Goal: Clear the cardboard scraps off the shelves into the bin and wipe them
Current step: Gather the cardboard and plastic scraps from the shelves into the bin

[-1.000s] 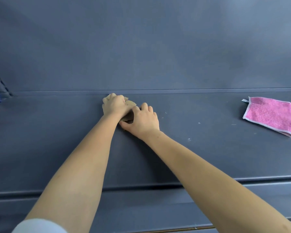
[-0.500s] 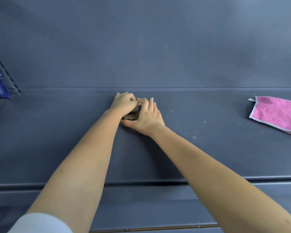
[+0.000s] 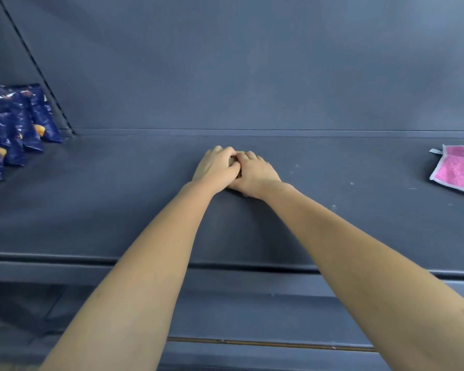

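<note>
Hands meet at mid-shelf, near the back. Left hand (image 3: 215, 167) and right hand (image 3: 255, 173) are pressed together, knuckles up, fingers of both curled in and closed on a cardboard scrap (image 3: 238, 172). Scrap is mostly hidden; only a small dark-brown sliver shows in the gap between the two hands, low against the shelf (image 3: 113, 199). Cannot tell how much of the scrap each hand holds. Both forearms are bare and reach forward over the shelf's front edge. Pink cloth (image 3: 460, 170) with a pale border lies flat on the same shelf, far right, well apart from the hands, partly cut off by the frame. Blue snack bags (image 3: 14, 127) are lined up at the far left. A few white specks (image 3: 352, 183) dot the shelf between the hands and the cloth. Lower shelf (image 3: 252, 314) is below.
</note>
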